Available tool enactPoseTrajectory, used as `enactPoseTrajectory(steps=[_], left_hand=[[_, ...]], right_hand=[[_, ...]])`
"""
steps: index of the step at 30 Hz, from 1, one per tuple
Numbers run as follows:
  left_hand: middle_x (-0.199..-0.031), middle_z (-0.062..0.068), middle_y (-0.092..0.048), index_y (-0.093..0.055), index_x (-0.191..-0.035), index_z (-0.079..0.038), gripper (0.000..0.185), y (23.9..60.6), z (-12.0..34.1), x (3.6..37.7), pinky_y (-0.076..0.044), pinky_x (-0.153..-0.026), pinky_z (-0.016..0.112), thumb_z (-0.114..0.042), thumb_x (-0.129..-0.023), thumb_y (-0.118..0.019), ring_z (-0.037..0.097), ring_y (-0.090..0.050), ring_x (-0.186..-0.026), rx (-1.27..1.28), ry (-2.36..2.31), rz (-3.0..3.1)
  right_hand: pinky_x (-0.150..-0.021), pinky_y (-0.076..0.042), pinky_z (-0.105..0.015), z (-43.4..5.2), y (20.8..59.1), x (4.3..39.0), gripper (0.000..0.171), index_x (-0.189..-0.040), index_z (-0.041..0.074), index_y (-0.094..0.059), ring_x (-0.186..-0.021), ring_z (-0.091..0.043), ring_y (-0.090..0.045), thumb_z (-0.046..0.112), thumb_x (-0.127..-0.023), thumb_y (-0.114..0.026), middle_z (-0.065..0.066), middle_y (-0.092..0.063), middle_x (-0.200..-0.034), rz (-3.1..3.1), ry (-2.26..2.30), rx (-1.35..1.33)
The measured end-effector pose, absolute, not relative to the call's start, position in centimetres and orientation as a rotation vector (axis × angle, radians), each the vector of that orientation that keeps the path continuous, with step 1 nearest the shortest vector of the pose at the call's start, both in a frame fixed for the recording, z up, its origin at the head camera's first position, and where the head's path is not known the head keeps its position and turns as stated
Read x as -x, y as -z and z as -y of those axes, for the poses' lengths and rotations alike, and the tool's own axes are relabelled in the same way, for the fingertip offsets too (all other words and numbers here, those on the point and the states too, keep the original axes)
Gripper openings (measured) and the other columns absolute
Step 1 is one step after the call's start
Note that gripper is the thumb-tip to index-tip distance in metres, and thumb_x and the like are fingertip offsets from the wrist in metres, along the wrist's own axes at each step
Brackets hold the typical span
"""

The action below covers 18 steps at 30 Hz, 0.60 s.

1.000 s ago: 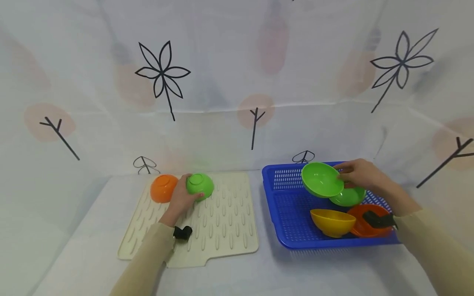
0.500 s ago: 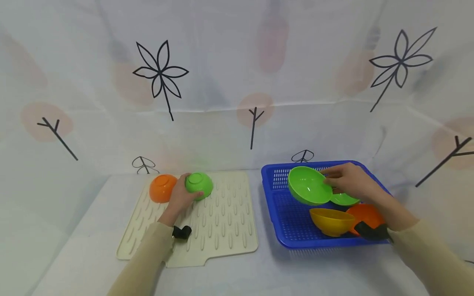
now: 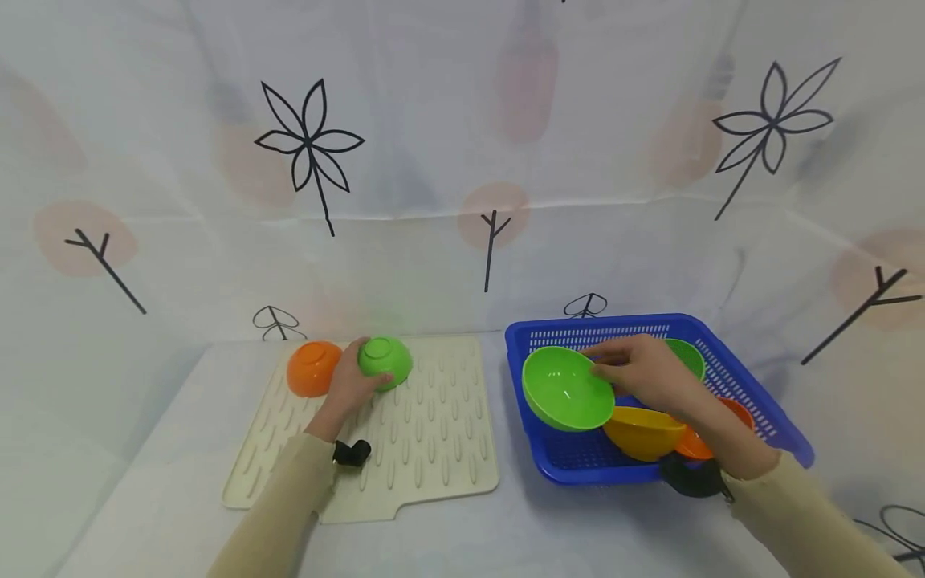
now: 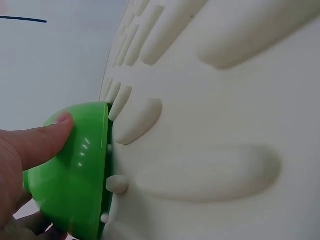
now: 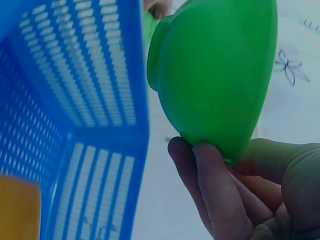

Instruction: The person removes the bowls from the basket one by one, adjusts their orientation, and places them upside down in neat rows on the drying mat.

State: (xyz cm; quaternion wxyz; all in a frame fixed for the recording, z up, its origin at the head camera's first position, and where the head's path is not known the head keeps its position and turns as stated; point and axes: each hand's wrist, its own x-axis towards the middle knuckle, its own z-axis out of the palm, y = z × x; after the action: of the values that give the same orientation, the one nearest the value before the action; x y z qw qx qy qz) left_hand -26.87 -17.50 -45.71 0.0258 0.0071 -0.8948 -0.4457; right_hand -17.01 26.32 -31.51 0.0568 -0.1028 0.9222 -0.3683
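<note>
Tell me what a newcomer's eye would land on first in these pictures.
Most striking is the bright green bowl that the right hand holds tilted above the left part of the blue basket, where yellow, orange and green bowls lie. Next comes the left hand, resting on an upturned green bowl at the far end of the cream ridged mat, with an upturned orange bowl beside it.

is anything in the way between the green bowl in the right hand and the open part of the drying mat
Nothing visible. The right hand holds the green plastic bowl above the blue basket's left wall; the ribbed cream mat there lies bare.
</note>
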Motion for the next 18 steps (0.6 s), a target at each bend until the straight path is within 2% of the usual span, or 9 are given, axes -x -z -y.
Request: enactPoseTrajectory(steps=[4, 11, 18], left_hand=[[-0.157, 0.021, -0.03, -0.026, -0.155, -0.004, 0.092, 45.6, 17.7, 26.7, -0.027, -0.116, 0.054, -0.017, -0.083, -0.082, 0.038, -0.032, -0.141, -0.006, 1.374, 2.765], [-0.159, 0.019, -0.027, -0.026, -0.155, -0.005, 0.091, 45.4, 17.9, 26.2, -0.025, -0.116, 0.056, -0.017, -0.084, -0.081, 0.039, -0.027, -0.144, 0.06, 1.351, 2.745], [-0.16, 0.012, -0.028, -0.033, -0.154, -0.012, 0.085, 43.7, 17.4, 24.7, -0.025, -0.115, 0.057, -0.017, -0.085, -0.081, 0.036, -0.026, -0.145, 0.191, 1.294, 2.683]], right_hand=[[-0.071, -0.061, -0.035, -24.6, 31.8, 16.5, 0.032, -0.125, 0.004, -0.069, -0.096, -0.03, -0.07, 0.019, -0.096, -0.068, -0.017, -0.07, -0.113, -2.801, 1.128, 0.333], [-0.067, -0.06, -0.032, -22.4, 32.0, 15.8, 0.028, -0.121, 0.007, -0.072, -0.087, -0.022, -0.07, 0.017, -0.095, -0.068, -0.012, -0.072, -0.109, -2.801, 1.154, 0.363], [-0.068, -0.061, -0.033, -20.8, 32.7, 15.6, 0.025, -0.119, 0.007, -0.073, -0.092, -0.025, -0.07, 0.014, -0.095, -0.068, -0.011, -0.072, -0.108, -2.744, 1.256, 0.373]])
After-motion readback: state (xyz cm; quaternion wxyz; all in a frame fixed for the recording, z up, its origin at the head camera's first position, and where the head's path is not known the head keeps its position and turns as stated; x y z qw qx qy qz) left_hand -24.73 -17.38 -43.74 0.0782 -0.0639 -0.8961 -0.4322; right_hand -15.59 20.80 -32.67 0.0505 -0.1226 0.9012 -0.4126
